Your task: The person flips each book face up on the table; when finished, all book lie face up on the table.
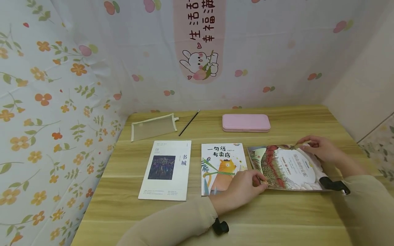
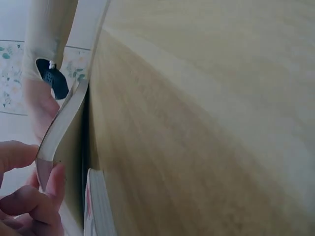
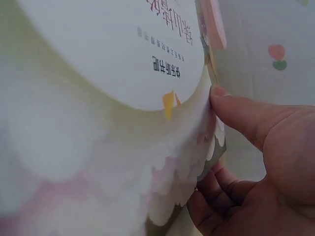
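A picture book [image 1: 292, 167] with a red, green and white cover lies sideways at the right of the table, cover up. My left hand [image 1: 241, 189] pinches its near left corner between thumb and fingers. At its far right edge, my right hand [image 1: 326, 150] holds it, with the thumb on the cover in the right wrist view. The left wrist view shows the book's page edges [image 2: 64, 123] raised above the tabletop. A bear-cover book [image 1: 226, 167] lies just left of it, partly hidden by my left hand.
Further left lies a white magazine [image 1: 166, 171] with a dark picture. Behind are a mesh zip pouch [image 1: 154, 129], a thin dark pencil-like stick [image 1: 189, 123] and a pink case [image 1: 246, 123]. Patterned cloth [image 1: 138, 61] hangs behind the wooden table [image 1: 123, 218].
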`<state>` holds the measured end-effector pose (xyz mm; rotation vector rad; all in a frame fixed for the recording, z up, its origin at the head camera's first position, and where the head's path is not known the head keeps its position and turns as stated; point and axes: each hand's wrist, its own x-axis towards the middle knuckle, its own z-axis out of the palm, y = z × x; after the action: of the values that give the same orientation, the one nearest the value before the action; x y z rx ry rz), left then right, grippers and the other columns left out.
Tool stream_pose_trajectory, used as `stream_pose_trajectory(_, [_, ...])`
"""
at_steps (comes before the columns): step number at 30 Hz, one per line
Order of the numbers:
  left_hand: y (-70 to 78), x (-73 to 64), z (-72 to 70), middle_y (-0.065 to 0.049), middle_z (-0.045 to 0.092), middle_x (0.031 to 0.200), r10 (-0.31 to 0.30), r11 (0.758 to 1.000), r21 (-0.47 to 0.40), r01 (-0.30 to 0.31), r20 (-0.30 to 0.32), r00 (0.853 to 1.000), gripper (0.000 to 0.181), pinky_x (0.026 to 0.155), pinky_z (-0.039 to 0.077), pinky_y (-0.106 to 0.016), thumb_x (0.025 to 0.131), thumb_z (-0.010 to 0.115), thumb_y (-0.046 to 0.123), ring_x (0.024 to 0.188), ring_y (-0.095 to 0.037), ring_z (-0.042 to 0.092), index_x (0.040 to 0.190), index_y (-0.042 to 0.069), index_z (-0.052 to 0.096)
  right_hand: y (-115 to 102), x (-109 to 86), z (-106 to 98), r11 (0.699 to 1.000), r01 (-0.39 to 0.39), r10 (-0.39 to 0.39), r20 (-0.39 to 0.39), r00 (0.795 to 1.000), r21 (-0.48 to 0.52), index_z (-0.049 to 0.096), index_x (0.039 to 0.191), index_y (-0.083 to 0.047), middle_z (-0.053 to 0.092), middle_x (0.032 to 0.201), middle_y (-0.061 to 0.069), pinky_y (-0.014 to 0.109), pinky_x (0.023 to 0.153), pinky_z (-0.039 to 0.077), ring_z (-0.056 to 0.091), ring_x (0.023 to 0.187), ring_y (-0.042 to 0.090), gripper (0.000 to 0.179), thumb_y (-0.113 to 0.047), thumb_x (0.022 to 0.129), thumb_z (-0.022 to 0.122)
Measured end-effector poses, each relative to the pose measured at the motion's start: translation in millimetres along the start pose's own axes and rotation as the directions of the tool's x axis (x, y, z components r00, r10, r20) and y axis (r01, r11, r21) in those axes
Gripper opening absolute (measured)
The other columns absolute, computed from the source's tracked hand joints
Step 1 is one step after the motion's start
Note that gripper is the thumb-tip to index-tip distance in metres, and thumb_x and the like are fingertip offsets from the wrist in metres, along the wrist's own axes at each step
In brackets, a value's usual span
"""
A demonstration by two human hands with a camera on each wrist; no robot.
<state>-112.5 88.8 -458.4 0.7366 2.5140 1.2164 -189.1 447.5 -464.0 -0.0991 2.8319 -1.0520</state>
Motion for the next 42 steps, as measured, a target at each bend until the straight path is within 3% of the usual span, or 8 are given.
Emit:
stream_pose_trajectory(7, [2.5, -0.1, 3.6, 0.015, 0.068, 0.072, -0.017, 0.999, 0.032, 0.016, 0.032, 0.999, 0.013, 0.057, 0.041, -0.012, 0.096, 0.074, 0.028, 0.057, 0.007, 0.051, 0.107, 0.022, 0.076, 3, 1.7, 2, 1.000, -0.008, 0.008, 0.013, 1.000, -0.011, 0.062, 0.127, 0.000, 0.054, 0.076, 0.004, 0.029, 0.053, 0.040, 0.043, 0.062, 0.010, 0.033, -0.024, 0.105, 0.062])
stream_pose_trajectory(13, [1.1, -1.0, 4.6, 0.018, 0.071, 0.077, 0.003, 0.987, 0.160, -0.013, 0.060, 0.998, 0.015, 0.059, 0.039, -0.009, 0.097, 0.073, 0.032, 0.059, 0.012, 0.051, 0.110, 0.025, 0.075, 2, 2.9, 2, 0.997, -0.042, 0.044, 0.039, 0.998, -0.062, 0.061, 0.131, 0.001, 0.063, 0.092, 0.010, 0.027, 0.059, 0.042, 0.048, 0.072, 0.005, 0.041, -0.029, 0.104, 0.063])
stream_pose_trajectory(21, [0.6, -0.3, 0.9, 0.023, 0.066, 0.075, 0.059, 0.903, 0.417, -0.103, 0.116, 0.991, 0.016, 0.060, 0.035, -0.008, 0.099, 0.070, 0.030, 0.063, 0.012, 0.048, 0.111, 0.035, 0.079, 6, -7.0, 8, 0.985, 0.101, -0.111, -0.064, 0.992, -0.138, 0.066, 0.125, 0.004, 0.073, 0.100, 0.020, 0.022, 0.061, 0.045, 0.056, 0.076, -0.006, 0.035, -0.014, 0.096, 0.073])
stream_pose_trajectory(26, [-2.0, 4.5, -5.7, 0.021, 0.066, 0.079, 0.063, 0.884, 0.450, -0.128, 0.156, 0.986, 0.023, 0.059, 0.035, -0.009, 0.096, 0.070, 0.021, 0.066, 0.008, 0.049, 0.111, 0.035, 0.080, 0, -13.0, 11, 0.962, 0.109, -0.137, -0.095, 0.986, -0.249, 0.069, 0.122, 0.002, 0.070, 0.092, 0.016, 0.028, 0.061, 0.041, 0.056, 0.073, 0.009, 0.038, -0.018, 0.090, 0.080])
stream_pose_trajectory(29, [-3.4, 14.6, -14.7, 0.018, 0.066, 0.085, 0.045, 0.885, 0.451, -0.115, 0.163, 0.986, 0.025, 0.060, 0.036, -0.011, 0.095, 0.071, 0.020, 0.072, 0.004, 0.051, 0.114, 0.032, 0.079, -6, -19.7, 12, 0.939, 0.121, -0.157, -0.089, 0.983, -0.322, 0.071, 0.120, 0.001, 0.069, 0.097, 0.022, 0.035, 0.063, 0.041, 0.055, 0.073, 0.023, 0.042, -0.020, 0.087, 0.084])
stream_pose_trajectory(32, [-8.1, 29.9, -25.9, 0.013, 0.068, 0.096, 0.007, 0.899, 0.433, -0.065, 0.135, 0.991, 0.026, 0.067, 0.040, -0.012, 0.095, 0.070, 0.020, 0.084, 0.001, 0.055, 0.119, 0.029, 0.077, -9, -28.9, 12, 0.931, 0.109, -0.142, -0.070, 0.987, -0.349, 0.070, 0.122, 0.004, 0.064, 0.111, 0.035, 0.052, 0.072, 0.048, 0.058, 0.086, 0.041, 0.047, -0.022, 0.085, 0.085])
stream_pose_trajectory(35, [-15.1, 47.0, -37.1, 0.009, 0.068, 0.111, -0.027, 0.896, 0.444, -0.020, 0.100, 0.995, 0.028, 0.073, 0.045, -0.013, 0.096, 0.070, 0.021, 0.094, -0.001, 0.058, 0.124, 0.026, 0.075, -6, -37.5, 13, 0.924, 0.090, -0.123, -0.066, 0.990, -0.372, 0.069, 0.122, 0.006, 0.059, 0.122, 0.042, 0.068, 0.083, 0.043, 0.055, 0.105, 0.056, 0.050, -0.024, 0.085, 0.084])
stream_pose_trajectory(42, [-23.8, 73.5, -54.3, 0.000, 0.061, 0.128, -0.097, 0.863, 0.502, 0.053, 0.062, 0.993, 0.035, 0.062, 0.044, -0.018, 0.097, 0.073, 0.032, 0.085, -0.006, 0.056, 0.131, 0.027, 0.071, -6, -55.4, 11, 0.915, 0.100, -0.125, -0.039, 0.991, -0.392, 0.071, 0.118, 0.005, 0.062, 0.116, 0.040, 0.064, 0.077, 0.047, 0.059, 0.098, 0.052, 0.052, -0.026, 0.080, 0.088])
